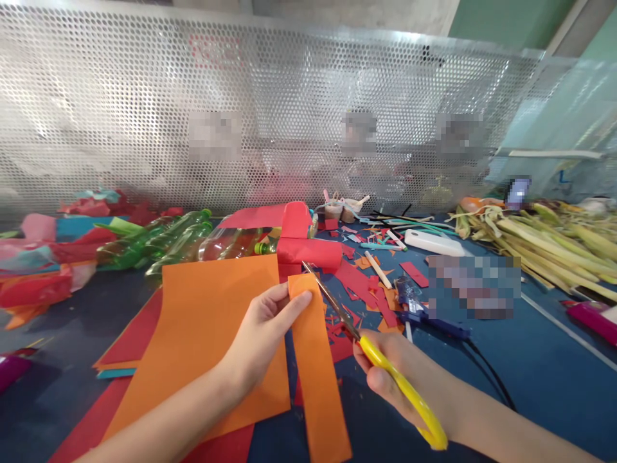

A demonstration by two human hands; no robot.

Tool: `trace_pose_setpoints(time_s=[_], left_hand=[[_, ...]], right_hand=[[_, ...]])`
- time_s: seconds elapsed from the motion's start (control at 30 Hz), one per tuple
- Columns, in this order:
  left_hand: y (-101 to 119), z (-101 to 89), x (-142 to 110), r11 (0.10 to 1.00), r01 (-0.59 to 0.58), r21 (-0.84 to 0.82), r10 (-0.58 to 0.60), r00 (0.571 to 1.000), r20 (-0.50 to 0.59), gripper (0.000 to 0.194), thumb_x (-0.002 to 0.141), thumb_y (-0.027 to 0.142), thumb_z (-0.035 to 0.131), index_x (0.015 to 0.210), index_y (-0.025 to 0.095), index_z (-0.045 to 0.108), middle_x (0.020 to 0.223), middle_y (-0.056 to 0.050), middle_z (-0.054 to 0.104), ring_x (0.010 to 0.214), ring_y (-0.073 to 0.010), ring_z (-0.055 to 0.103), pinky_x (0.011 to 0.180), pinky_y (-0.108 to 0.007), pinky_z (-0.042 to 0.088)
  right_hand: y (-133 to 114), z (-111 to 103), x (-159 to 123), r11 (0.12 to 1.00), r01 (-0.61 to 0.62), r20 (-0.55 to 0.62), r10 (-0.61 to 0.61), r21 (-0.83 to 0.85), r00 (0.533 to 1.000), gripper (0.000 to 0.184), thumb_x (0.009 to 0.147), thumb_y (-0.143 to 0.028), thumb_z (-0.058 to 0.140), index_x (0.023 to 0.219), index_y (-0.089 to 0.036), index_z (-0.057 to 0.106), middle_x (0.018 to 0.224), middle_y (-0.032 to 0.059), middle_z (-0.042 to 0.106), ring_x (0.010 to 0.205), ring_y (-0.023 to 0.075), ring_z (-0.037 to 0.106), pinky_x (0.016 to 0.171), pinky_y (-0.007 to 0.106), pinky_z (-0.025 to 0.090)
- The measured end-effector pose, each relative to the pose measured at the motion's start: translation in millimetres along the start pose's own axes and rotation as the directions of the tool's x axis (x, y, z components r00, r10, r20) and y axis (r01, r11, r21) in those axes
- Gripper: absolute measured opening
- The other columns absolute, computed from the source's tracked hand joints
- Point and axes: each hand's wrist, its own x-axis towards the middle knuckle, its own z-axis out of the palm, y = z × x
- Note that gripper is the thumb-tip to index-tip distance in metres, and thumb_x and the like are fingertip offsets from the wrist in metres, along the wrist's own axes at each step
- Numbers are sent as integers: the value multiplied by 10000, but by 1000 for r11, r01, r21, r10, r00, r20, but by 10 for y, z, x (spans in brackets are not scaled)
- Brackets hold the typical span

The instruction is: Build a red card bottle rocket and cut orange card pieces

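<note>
My left hand (263, 331) pinches the top of a long orange paper strip (318, 366), thumb in front, fingers behind. My right hand (402, 379) grips yellow-handled scissors (371, 350); their blades run up along the strip's right edge toward its top corner. A large orange paper sheet (202, 334) lies just left of the strip, over red sheets (139, 334) on the blue table (530, 373).
Green and clear plastic bottles (173, 241) and red folded paper (299, 241) lie behind the sheet. Red and orange scraps (366, 283), a blue glue gun (419, 308) with its cord, sticks, and pale green stalks (544, 241) fill the right. A perforated metal screen (289, 109) stands behind, people beyond it.
</note>
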Motion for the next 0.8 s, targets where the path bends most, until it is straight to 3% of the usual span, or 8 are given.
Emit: trace_pose_setpoints(time_s=[0.3, 0.8], left_hand=[[-7, -49, 18, 999, 36, -28, -37, 998, -44, 176, 736, 367, 724, 775, 199, 685, 674, 0, 705, 580, -125, 645, 596, -219, 525], [40, -101, 41, 996, 30, 86, -23, 996, -83, 239, 708, 425, 734, 733, 190, 694, 674, -7, 708, 562, -125, 624, 549, -215, 501]], right_hand=[[66, -16, 0, 999, 36, -11, -35, 21, 999, 708, 667, -902, 260, 683, -202, 363, 575, -60, 306, 498, 76, 242, 444, 227, 178], [25, -39, 1, 999, 42, -35, -43, -30, 998, 716, 666, -905, 238, 671, -200, 362, 575, -56, 318, 505, 82, 252, 447, 234, 174]])
